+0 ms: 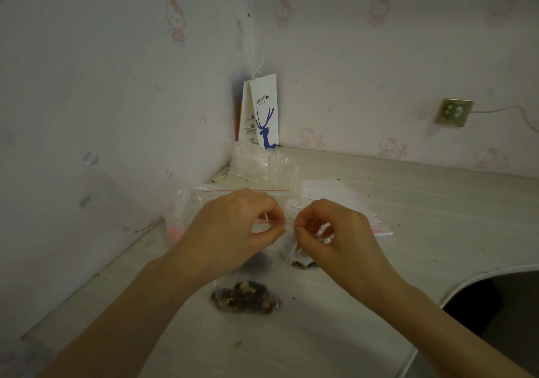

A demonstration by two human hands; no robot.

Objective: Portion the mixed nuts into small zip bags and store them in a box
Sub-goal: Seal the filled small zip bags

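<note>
A small clear zip bag (287, 250) with a red seal line hangs just above the table, with dark nuts showing at its bottom. My left hand (233, 229) pinches the seal strip from the left and my right hand (332, 232) pinches it from the right, fingertips almost meeting. Nearer to me, a filled zip bag of mixed nuts (246, 296) lies flat on the table. A large clear bag (186, 202) sits behind my left hand, mostly hidden.
Empty zip bags (364, 211) lie behind my right hand. A clear plastic cup (287, 173) stands at the back, with a white paper coffee bag (264, 112) in the wall corner. The table edge (437, 299) curves away at the right. Crumbs dot the tabletop.
</note>
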